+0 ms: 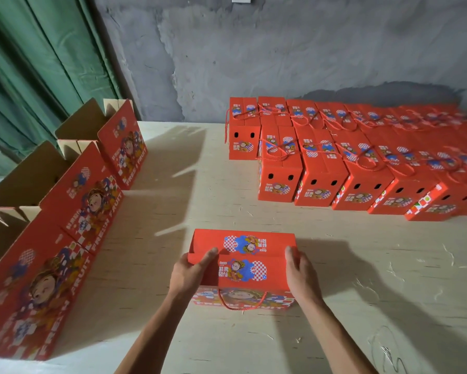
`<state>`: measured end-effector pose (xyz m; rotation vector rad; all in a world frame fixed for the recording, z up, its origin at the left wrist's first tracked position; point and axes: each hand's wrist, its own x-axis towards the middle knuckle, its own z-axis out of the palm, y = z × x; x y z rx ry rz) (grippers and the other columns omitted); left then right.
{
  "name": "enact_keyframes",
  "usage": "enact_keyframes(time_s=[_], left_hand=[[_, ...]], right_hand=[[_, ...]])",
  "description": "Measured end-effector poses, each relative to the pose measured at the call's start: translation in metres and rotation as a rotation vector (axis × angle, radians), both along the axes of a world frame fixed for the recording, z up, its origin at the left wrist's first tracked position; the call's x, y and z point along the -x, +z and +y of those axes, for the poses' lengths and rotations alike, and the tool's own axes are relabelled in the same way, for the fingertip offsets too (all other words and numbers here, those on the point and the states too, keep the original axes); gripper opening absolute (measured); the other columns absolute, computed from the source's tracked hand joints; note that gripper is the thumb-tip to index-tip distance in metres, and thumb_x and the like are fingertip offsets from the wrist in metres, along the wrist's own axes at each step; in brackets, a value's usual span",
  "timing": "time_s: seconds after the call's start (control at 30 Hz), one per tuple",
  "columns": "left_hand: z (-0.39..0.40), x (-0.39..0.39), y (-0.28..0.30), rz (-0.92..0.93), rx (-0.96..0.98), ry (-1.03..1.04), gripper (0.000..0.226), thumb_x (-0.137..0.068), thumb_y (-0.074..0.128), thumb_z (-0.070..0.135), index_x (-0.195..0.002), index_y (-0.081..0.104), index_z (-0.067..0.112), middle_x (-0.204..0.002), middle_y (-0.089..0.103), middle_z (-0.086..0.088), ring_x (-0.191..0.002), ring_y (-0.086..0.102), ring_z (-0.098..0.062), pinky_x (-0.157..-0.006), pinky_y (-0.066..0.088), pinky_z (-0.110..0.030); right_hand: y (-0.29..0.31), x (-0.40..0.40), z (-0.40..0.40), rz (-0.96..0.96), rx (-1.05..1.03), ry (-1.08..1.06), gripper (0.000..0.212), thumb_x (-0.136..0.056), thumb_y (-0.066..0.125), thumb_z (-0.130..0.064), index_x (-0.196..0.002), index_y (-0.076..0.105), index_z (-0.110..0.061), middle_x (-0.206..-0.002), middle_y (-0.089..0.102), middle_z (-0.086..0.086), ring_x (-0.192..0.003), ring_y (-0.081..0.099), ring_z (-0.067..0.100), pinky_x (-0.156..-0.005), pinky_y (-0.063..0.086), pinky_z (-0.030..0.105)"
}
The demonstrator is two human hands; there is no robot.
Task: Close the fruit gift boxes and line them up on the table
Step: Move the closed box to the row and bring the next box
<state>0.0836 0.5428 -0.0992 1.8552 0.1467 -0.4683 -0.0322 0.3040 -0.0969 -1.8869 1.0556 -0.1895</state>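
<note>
A red fruit gift box (243,263) with a cartoon print stands on the table right in front of me, its two top flaps nearly together. My left hand (192,271) grips the near flap at its left end, thumb on top. My right hand (298,268) holds the right end of the same flap. A red rope handle (242,306) hangs down the box's front. Two rows of closed red boxes (335,168) with rope handles stand lined up at the back right.
Three open red boxes (73,211) with raised brown cardboard flaps stand in a line along the left side of the pale wooden table (189,184). A green curtain (38,63) and a grey wall (281,49) are behind.
</note>
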Motion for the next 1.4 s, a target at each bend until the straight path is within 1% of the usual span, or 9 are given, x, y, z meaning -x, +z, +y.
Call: enact_keyframes(time_s=[0.23, 0.43, 0.57, 0.77, 0.87, 1.03, 1.2, 1.33, 1.4], left_hand=[[0.001, 0.006, 0.011, -0.122, 0.057, 0.06, 0.077, -0.07, 0.067, 0.078, -0.124, 0.064, 0.024, -0.103, 0.077, 0.005, -0.093, 0.073, -0.006, -0.09, 0.058, -0.037], [0.009, 0.007, 0.031, -0.126, 0.219, 0.032, 0.042, -0.079, 0.064, 0.05, -0.116, 0.072, 0.031, -0.098, 0.078, 0.013, -0.089, 0.074, -0.003, -0.074, 0.053, -0.02], [0.025, 0.006, 0.038, -0.391, 0.055, -0.222, 0.028, -0.084, 0.058, 0.054, -0.105, 0.076, 0.049, -0.13, 0.066, 0.023, -0.122, 0.054, 0.013, -0.096, 0.042, -0.01], [0.04, 0.01, 0.04, -0.652, -0.179, -0.389, 0.021, -0.097, 0.051, 0.054, -0.1, 0.068, 0.065, -0.108, 0.067, 0.038, -0.106, 0.06, 0.01, -0.091, 0.041, -0.015], [0.038, 0.016, 0.031, -0.745, -0.181, -0.402, 0.028, -0.104, 0.043, 0.046, -0.102, 0.069, 0.056, -0.113, 0.067, 0.028, -0.108, 0.059, -0.001, -0.095, 0.038, -0.029], [0.037, 0.012, 0.025, -0.551, -0.066, -0.394, 0.027, -0.101, 0.052, 0.049, -0.1, 0.079, 0.045, -0.139, 0.054, 0.029, -0.13, 0.051, 0.002, -0.102, 0.039, -0.012], [0.033, -0.008, 0.035, -0.388, -0.057, -0.481, 0.028, -0.106, 0.054, 0.034, -0.103, 0.079, 0.047, -0.145, 0.046, 0.039, -0.129, 0.048, 0.015, -0.097, 0.036, -0.004], [0.028, -0.019, 0.043, -0.178, 0.073, -0.453, 0.027, -0.097, 0.061, 0.04, -0.119, 0.07, 0.051, -0.138, 0.06, 0.026, -0.126, 0.057, 0.006, -0.112, 0.041, -0.024], [0.029, -0.02, 0.044, -0.091, 0.142, -0.494, 0.043, -0.087, 0.058, 0.05, -0.129, 0.066, 0.047, -0.145, 0.056, 0.024, -0.128, 0.055, 0.006, -0.108, 0.041, -0.017]], right_hand=[[0.009, 0.01, 0.006, -0.133, -0.016, -0.081, 0.034, -0.105, 0.044, -0.051, -0.095, 0.063, -0.025, -0.082, 0.071, -0.01, -0.068, 0.067, 0.001, -0.051, 0.043, 0.01], [0.015, 0.027, 0.015, -0.399, -0.082, -0.104, 0.022, -0.104, 0.057, -0.025, -0.123, 0.067, -0.023, -0.12, 0.07, -0.009, -0.113, 0.064, 0.007, -0.099, 0.05, 0.03], [0.013, 0.035, 0.013, -0.46, -0.12, -0.095, 0.026, -0.1, 0.062, -0.008, -0.122, 0.069, -0.021, -0.122, 0.069, -0.014, -0.112, 0.062, -0.008, -0.092, 0.046, 0.008], [0.007, 0.031, 0.01, -0.389, -0.255, -0.143, 0.023, -0.095, 0.067, -0.008, -0.111, 0.063, -0.023, -0.103, 0.072, -0.006, -0.082, 0.07, -0.002, -0.066, 0.052, 0.016], [-0.001, 0.03, 0.015, -0.319, -0.263, -0.181, 0.011, -0.094, 0.067, -0.023, -0.104, 0.064, -0.022, -0.1, 0.072, 0.002, -0.083, 0.069, 0.012, -0.066, 0.054, 0.031], [-0.002, 0.029, 0.019, -0.29, -0.259, -0.213, 0.032, -0.071, 0.059, -0.055, -0.092, 0.064, -0.031, -0.084, 0.071, -0.009, -0.069, 0.065, 0.008, -0.064, 0.052, 0.034], [0.013, 0.015, 0.017, -0.295, -0.224, -0.203, 0.021, -0.078, 0.06, -0.049, -0.093, 0.065, -0.034, -0.086, 0.072, -0.008, -0.073, 0.067, 0.011, -0.069, 0.055, 0.036], [0.019, 0.017, 0.021, -0.407, -0.171, -0.195, 0.014, -0.097, 0.065, -0.028, -0.106, 0.065, -0.039, -0.102, 0.071, -0.025, -0.091, 0.064, -0.012, -0.076, 0.049, 0.015], [0.027, 0.024, 0.026, -0.439, -0.198, -0.198, 0.016, -0.093, 0.062, -0.035, -0.107, 0.067, -0.042, -0.105, 0.069, -0.029, -0.098, 0.063, -0.012, -0.074, 0.048, 0.01]])
